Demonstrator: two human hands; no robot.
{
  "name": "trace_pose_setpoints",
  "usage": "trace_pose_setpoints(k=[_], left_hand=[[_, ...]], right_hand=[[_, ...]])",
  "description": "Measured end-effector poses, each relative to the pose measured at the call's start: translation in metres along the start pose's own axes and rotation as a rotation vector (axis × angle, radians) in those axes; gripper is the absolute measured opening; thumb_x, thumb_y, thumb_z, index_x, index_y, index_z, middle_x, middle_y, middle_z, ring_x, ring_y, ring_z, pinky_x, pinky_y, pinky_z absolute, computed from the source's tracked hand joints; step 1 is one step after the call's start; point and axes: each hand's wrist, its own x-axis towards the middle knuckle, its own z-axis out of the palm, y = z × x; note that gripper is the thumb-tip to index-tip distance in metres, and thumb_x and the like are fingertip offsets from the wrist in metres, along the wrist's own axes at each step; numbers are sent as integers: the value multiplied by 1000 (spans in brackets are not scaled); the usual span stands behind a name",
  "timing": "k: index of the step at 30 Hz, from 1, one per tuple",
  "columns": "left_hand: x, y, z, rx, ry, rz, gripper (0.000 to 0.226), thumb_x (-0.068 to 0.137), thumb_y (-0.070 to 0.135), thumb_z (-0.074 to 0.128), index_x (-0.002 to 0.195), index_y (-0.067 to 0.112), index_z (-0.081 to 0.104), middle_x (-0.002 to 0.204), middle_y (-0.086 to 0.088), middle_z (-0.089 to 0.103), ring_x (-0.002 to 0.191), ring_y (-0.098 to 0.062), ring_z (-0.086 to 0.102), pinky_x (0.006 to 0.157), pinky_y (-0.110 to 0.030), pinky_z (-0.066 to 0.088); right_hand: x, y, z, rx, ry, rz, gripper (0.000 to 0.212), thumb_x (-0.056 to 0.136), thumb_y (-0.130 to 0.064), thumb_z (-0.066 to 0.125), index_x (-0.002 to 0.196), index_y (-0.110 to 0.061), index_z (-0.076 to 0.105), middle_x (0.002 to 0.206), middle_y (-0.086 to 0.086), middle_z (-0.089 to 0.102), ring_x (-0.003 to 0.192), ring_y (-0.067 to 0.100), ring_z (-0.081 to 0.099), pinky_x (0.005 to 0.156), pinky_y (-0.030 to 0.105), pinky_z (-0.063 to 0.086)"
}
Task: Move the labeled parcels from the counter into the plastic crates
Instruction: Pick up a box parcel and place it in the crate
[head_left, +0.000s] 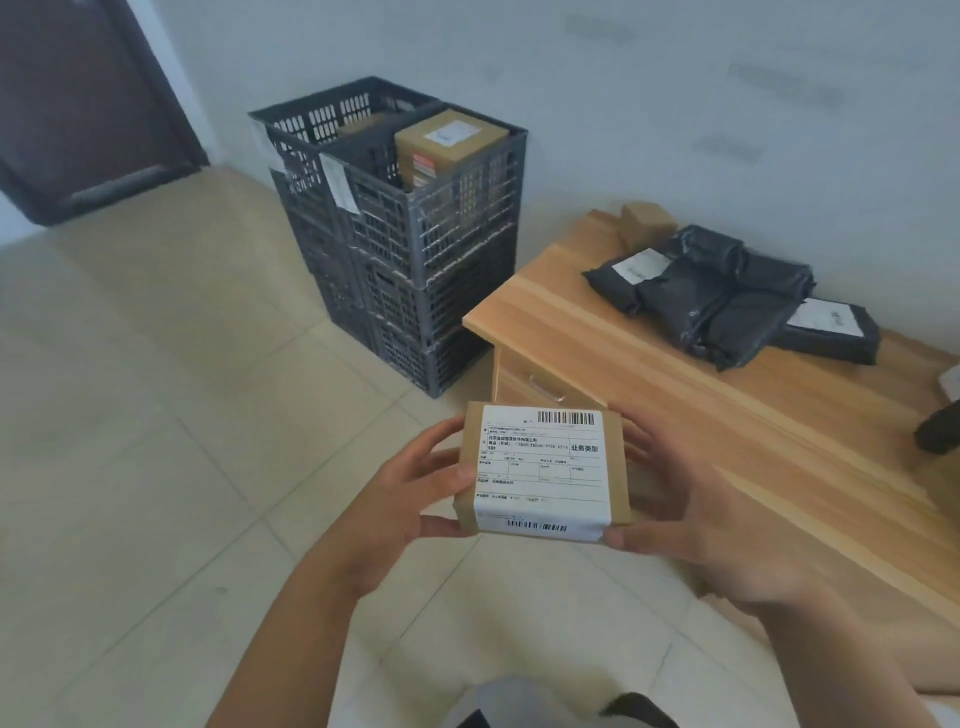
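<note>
Fingers and thumbs of the left hand (410, 499) and right hand (696, 514) curl round the side edges of a labeled cardboard parcel (543, 470) — held label-up over the tiled floor (156, 415), beside the wooden counter (649, 374) — near the stacked gray crates (415, 249).

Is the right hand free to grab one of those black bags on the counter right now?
Probably not: the right hand and left hand both grip the labeled box. Nothing blocks the way to the black bags, though.
</note>
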Motion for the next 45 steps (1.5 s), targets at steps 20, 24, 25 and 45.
trace_pose_setpoints(k=[20, 24, 25, 45], left_hand=[[121, 82, -144, -40, 346, 88, 78, 66, 26, 85, 138, 46, 60, 142, 8, 64, 122, -27, 68, 83, -40, 61], [151, 102, -172, 30, 395, 93, 82, 70, 32, 82, 145, 49, 52, 149, 15, 57, 129, -20, 63, 90, -40, 60], [157, 102, -180, 24, 415, 87, 82, 70, 32, 81, 145, 50, 51, 149, 15, 57, 130, -19, 63, 90, -39, 60], [290, 195, -489, -140, 486, 149, 74, 70, 29, 83, 138, 49, 59, 142, 10, 63, 124, -22, 67, 87, -39, 60]], right_hand=[[306, 11, 2, 314, -154, 77, 67, 76, -28, 85, 139, -40, 63, 143, -7, 64, 122, 28, 69, 94, 41, 61], [370, 6, 3, 306, -245, 90, 74, 72, -43, 92, 140, -41, 62, 146, -8, 62, 126, 26, 67, 99, 45, 59], [385, 6, 6, 301, -265, 102, 75, 70, -46, 92, 139, -42, 62, 146, -9, 62, 126, 25, 67, 98, 43, 59], [720, -65, 153, 249, -298, 214, 54, 83, -24, 81, 135, -32, 68, 135, -1, 70, 117, 27, 72, 91, 42, 62]])
